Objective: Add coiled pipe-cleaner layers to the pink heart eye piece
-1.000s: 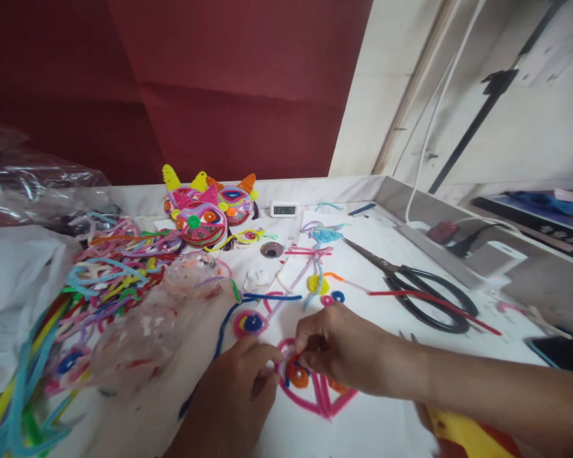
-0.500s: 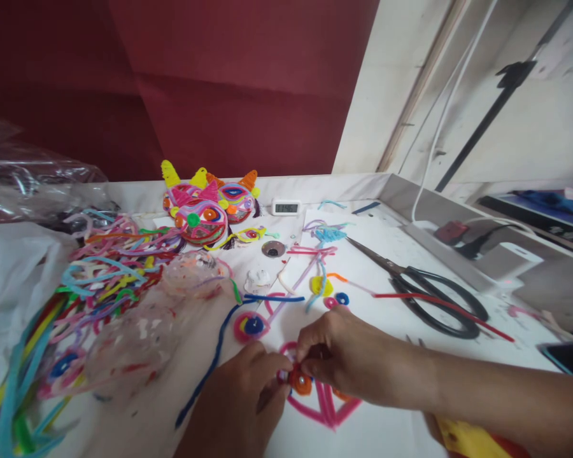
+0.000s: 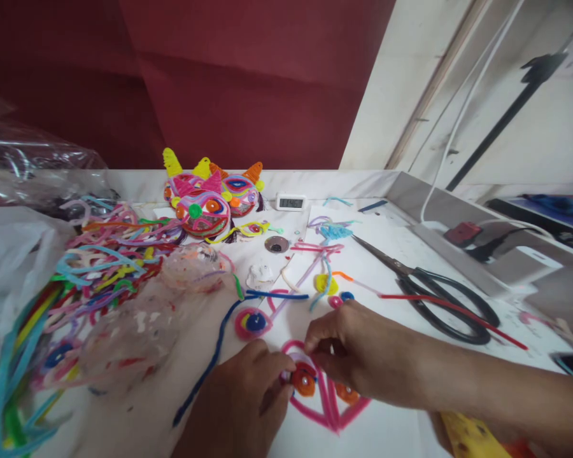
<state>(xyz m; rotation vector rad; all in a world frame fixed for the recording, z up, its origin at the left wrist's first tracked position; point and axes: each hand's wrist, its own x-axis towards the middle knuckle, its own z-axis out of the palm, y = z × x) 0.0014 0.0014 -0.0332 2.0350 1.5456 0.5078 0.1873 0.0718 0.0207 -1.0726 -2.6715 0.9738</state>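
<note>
A mask-like outline of pink pipe cleaner (image 3: 332,413) lies on white paper. On its left side is an orange coiled pipe-cleaner eye (image 3: 304,383) with a pale bead and red and lilac strips above. My left hand (image 3: 248,394) pinches the outer edge of this eye between thumb and fingers. My right hand (image 3: 353,356) is bent over the upper right of the outline, fingers curled and close together; whatever they grip is hidden. A second orange coil (image 3: 346,392) shows partly beneath it. To the left lies a pink eye piece with a blue coil (image 3: 256,323).
Black-handled scissors (image 3: 430,286) lie at right, a red pipe cleaner (image 3: 453,305) across them. Loose pipe cleaners (image 3: 119,254) and plastic packs (image 3: 128,343) crowd the left. Finished colourful masks (image 3: 203,213) and a small digital clock (image 3: 290,202) stand at the back.
My right hand has moved slightly away from the left orange eye, uncovering the red strip above it. My left hand keeps its pinch. The view has shifted a little.
</note>
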